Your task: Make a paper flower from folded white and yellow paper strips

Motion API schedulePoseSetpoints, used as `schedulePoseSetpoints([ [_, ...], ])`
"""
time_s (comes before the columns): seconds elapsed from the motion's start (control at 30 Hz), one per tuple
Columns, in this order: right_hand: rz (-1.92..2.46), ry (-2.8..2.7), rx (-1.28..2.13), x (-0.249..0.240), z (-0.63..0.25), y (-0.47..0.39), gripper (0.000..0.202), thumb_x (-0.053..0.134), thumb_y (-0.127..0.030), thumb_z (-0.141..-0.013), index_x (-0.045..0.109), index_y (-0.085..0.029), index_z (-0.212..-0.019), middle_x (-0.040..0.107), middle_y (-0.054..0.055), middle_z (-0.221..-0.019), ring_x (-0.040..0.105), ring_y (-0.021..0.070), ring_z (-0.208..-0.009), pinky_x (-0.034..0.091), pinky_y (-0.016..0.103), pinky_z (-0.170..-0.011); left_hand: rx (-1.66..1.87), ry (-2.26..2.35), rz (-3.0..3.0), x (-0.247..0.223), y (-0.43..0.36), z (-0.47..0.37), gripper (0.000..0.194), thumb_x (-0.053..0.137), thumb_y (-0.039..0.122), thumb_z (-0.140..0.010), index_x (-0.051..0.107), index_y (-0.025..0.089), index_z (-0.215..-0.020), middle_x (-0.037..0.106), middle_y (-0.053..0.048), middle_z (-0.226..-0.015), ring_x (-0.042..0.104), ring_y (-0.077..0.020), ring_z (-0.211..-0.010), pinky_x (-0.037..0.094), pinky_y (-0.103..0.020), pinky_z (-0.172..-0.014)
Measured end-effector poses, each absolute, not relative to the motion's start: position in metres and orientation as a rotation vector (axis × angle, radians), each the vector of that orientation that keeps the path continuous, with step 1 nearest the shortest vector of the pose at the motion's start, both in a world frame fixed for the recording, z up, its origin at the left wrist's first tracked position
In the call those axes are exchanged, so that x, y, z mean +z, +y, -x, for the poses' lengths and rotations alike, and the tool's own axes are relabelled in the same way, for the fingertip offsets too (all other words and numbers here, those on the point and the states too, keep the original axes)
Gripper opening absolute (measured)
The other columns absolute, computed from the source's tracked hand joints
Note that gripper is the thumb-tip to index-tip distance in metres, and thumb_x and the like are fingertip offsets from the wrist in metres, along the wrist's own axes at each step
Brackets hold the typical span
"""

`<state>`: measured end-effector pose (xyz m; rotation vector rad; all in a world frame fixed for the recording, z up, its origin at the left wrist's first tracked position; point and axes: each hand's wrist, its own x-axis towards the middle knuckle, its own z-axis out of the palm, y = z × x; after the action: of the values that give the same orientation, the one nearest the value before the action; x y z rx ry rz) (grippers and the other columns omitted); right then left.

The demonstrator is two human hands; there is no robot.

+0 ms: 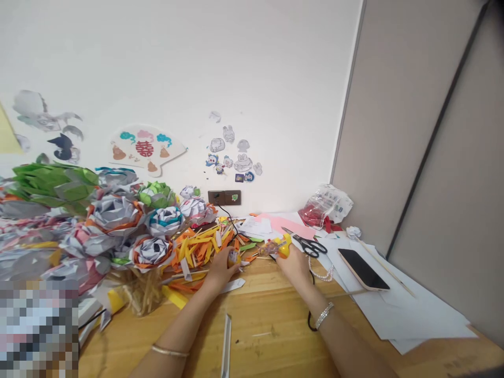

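A yellow and clear glue gun [277, 247] is in my right hand [293, 265], whose fingers wrap round its handle. Its nozzle points left, toward my left hand [221, 269]. The fingers of my left hand close round a small yellow and white paper piece [233, 257]. Beside that hand lies a heap of orange and yellow folded paper strips [197, 247]. Black-handled scissors [309, 245] rest just behind my right hand. A dark cord runs under my right forearm.
Many folded paper flowers [116, 214] fill the left side. A phone [363, 269] and thin stick lie on white sheets [413, 315] at the right. A plastic bag [326, 206] stands by the wall. A folded white strip [226, 344] lies on the wooden table [271, 315].
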<state>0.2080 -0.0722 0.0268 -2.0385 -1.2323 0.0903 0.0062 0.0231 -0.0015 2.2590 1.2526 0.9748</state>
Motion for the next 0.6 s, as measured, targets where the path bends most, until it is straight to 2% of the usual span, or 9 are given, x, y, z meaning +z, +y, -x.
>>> schedulePoseSetpoints([
  [0.1, 1.982, -1.21, 0.05, 0.023, -0.211, -0.07, 0.019, 0.055, -0.025, -0.069, 0.058, -0.021, -0.087, 0.066, 0.005, -0.084, 0.06, 0.0207, -0.077, 0.036, 0.024, -0.057, 1.025, 1.223, -2.26, 0.001, 0.023, -0.006, 0.04, 0.061, 0.027, -0.065, 0.051, 0.017, -0.103, 0.061, -0.009, -0.102, 0.056, -0.0257, -0.097, 0.042, -0.039, -0.085],
  [0.3, 1.955, -1.191, 0.019, 0.016, -0.215, -0.064, 0.013, 0.053, -0.024, -0.07, 0.058, -0.018, -0.08, 0.063, 0.005, -0.073, 0.059, 0.0202, -0.07, 0.035, 0.024, -0.054, 1.167, 1.072, -2.278, 0.002, 0.019, -0.01, 0.048, 0.061, 0.025, -0.066, 0.047, 0.018, -0.112, 0.056, -0.01, -0.117, 0.05, -0.0247, -0.111, 0.039, -0.04, -0.093],
  [0.6, 1.886, -1.402, -0.095, 0.004, -0.211, -0.058, 0.015, 0.052, -0.028, -0.078, 0.055, -0.014, -0.082, 0.063, 0.01, -0.079, 0.059, 0.0213, -0.073, 0.036, 0.025, -0.057, 1.335, 0.86, -2.544, 0.006, 0.01, -0.016, 0.037, 0.057, 0.018, -0.067, 0.055, 0.018, -0.104, 0.062, -0.011, -0.105, 0.056, -0.0267, -0.1, 0.044, -0.043, -0.086],
])
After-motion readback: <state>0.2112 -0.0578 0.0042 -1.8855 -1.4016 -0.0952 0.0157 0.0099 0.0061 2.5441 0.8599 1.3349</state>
